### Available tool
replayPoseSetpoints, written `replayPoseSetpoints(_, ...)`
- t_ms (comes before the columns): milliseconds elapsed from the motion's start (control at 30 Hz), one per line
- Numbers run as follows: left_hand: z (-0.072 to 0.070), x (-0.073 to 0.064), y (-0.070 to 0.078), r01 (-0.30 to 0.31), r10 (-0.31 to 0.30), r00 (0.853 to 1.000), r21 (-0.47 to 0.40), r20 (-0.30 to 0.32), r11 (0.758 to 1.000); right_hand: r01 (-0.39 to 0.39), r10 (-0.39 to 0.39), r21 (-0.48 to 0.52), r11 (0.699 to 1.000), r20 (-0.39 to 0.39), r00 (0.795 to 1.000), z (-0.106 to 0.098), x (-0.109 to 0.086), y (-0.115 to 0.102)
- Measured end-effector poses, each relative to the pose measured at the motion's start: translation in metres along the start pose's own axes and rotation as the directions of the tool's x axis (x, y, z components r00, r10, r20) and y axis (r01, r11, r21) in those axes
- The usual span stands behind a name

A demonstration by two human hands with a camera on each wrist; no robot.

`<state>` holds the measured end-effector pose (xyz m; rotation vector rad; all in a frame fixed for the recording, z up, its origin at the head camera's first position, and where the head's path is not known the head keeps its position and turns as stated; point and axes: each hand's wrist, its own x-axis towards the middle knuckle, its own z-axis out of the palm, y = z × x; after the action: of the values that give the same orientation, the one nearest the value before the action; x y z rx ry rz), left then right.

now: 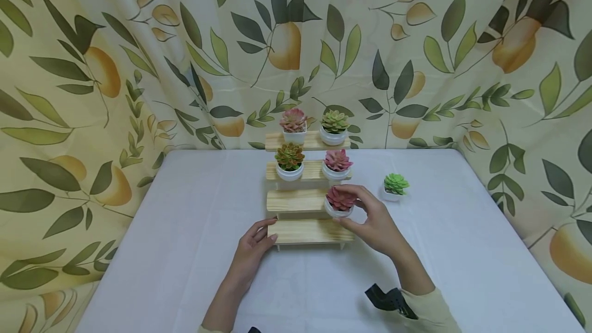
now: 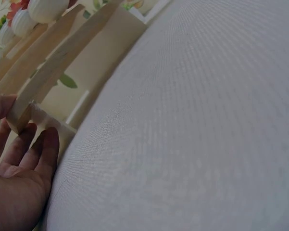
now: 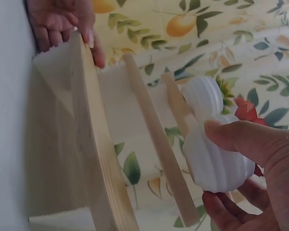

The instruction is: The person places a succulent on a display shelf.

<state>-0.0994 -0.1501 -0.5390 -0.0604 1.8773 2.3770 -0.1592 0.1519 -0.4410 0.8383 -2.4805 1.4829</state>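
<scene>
My right hand holds a potted succulent with dark red leaves, thumb and fingers around its round white pot. It is at the right end of the second step from the bottom of a tiered wooden stand; whether the pot touches the wood I cannot tell. At the bottom step's left end, my left hand grips the stand's corner, thumb and fingers around the plank. On the step above the held plant sit a brownish-green succulent and a pink succulent.
Up on the top step stand a pink succulent in a square pot and a pale green succulent. Right of the stand, a bright green succulent rests on the white tablecloth. A patterned curtain hangs behind.
</scene>
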Motion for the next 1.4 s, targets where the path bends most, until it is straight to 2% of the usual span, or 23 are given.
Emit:
replayPoseSetpoints(267,0.001,0.0,0.0,0.007,-0.007,1.0,-0.005,0.014,1.0,-0.006,0.004,0.06,0.998,0.04,0.999,0.016,0.007,-0.006)
replayPoseSetpoints(467,-0.001,0.001,0.001,-0.007,0.007,1.0,-0.001,-0.006,1.0,0.023,-0.032,0.106,0.994,0.083,0.996,0.035,0.02,-0.009)
replayPoseSetpoints(600,-0.001,0.002,0.0,-0.008,0.008,1.0,-0.01,0.017,1.0,0.031,-0.044,0.13,0.991,0.097,0.994,0.044,0.028,-0.013)
replayPoseSetpoints(733,0.0,0.002,-0.002,-0.011,0.012,0.999,-0.021,0.034,1.0,0.034,-0.05,0.135,0.99,0.115,0.992,0.051,0.033,-0.017)
replayPoseSetpoints(933,-0.002,0.001,0.001,-0.014,0.014,1.0,-0.001,0.024,1.0,0.041,-0.061,0.144,0.989,0.136,0.989,0.064,0.04,-0.019)
replayPoseSetpoints(1133,-0.002,0.001,0.001,-0.02,0.02,1.0,0.027,0.016,0.999,0.037,-0.056,0.131,0.991,0.147,0.988,0.069,0.043,-0.017)
replayPoseSetpoints(1400,-0.003,0.001,0.002,-0.005,0.005,1.0,0.019,0.013,1.0,0.054,-0.07,0.12,0.991,0.14,0.988,0.073,0.047,-0.016)
